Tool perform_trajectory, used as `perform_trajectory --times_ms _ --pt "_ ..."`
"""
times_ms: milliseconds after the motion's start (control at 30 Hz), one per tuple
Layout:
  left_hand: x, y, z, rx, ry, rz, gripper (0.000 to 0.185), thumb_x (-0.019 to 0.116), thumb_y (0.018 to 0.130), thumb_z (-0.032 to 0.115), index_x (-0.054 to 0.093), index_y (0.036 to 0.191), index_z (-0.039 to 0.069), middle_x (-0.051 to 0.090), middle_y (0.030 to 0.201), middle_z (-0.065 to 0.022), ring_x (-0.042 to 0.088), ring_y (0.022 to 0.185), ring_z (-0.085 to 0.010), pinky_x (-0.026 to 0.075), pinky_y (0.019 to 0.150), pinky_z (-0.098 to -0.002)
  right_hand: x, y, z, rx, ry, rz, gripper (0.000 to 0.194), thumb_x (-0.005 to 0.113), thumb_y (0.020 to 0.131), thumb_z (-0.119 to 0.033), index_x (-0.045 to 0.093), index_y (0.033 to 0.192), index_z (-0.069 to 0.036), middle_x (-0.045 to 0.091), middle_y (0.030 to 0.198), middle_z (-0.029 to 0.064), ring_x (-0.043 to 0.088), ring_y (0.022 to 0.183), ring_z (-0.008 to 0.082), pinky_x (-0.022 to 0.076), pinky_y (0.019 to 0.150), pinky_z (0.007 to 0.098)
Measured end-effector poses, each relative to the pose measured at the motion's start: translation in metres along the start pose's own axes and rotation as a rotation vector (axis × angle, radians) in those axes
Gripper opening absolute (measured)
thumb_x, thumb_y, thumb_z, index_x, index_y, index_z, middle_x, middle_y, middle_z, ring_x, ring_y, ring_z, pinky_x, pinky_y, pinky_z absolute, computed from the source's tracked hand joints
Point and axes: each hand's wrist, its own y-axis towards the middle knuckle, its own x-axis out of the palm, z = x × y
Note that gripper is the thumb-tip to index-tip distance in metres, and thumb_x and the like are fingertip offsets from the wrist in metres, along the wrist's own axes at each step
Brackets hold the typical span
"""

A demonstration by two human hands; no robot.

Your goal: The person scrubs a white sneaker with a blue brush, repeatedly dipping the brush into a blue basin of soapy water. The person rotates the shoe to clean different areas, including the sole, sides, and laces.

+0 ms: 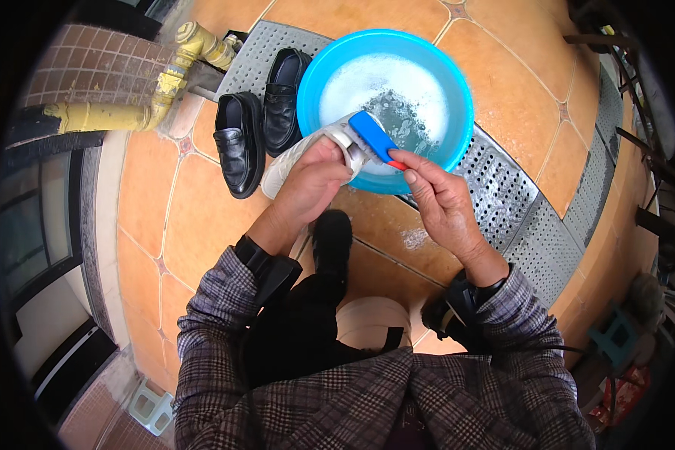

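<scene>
My left hand [314, 179] grips a white shoe [284, 171] near its opening, its sole end pointing to the lower left. In my right hand [441, 199] is a scrubbing brush [374, 136] with a blue back and a red handle part, pinched between thumb and fingers. The brush's pale bristles press against the shoe, around its far end. Both are over the near rim of a round blue plastic basin [466, 107]. White suds and greyish water [394, 107] fill the basin's bottom. Part of the shoe is hidden behind my left hand and the brush.
Two black leather loafers [239, 146] stand left of the basin. Perforated metal drain covers [498, 185] cross the orange tile floor [214, 214]. A yellow pipe [107, 117] runs along the left wall. Dark metal legs [644, 149] rise at the right.
</scene>
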Motion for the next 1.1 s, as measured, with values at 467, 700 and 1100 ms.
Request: perform_trajectory --times_ms 467,700,1100 --pt "0.015 0.003 0.002 0.02 -0.039 -0.034 0.082 0.052 0.08 -0.005 0.027 0.159 -0.007 0.04 0.161 -0.0164 0.036 0.152 -0.0258 0.024 0.126 -0.0379 0.008 0.017 -0.002 -0.102 -0.08 0.068 0.026 0.062 0.103 -0.012 0.072 0.128 -0.01 0.077 0.106 0.018 0.076 0.093 0.0286 0.0576 0.083 0.0328" --pt "0.021 -0.003 -0.008 0.013 0.127 -0.055 0.083 0.051 0.082 -0.005 0.025 0.16 -0.006 0.037 0.163 -0.0161 0.032 0.154 -0.0254 0.022 0.127 -0.0382 -0.019 0.06 0.018 0.123 -0.285 0.134 0.024 0.064 0.102 -0.012 0.074 0.124 -0.009 0.077 0.111 0.0174 0.076 0.097 0.0282 0.0575 0.087 0.0331" --pt "0.028 -0.007 -0.016 -0.03 0.242 -0.173 0.08 0.049 0.087 -0.004 0.021 0.162 -0.004 0.035 0.164 -0.0145 0.032 0.155 -0.0236 0.021 0.127 -0.0381 -0.036 0.071 -0.003 0.248 -0.498 -0.081 0.023 0.062 0.102 -0.015 0.077 0.119 -0.011 0.078 0.106 0.0157 0.076 0.094 0.0267 0.0585 0.083 0.0346"
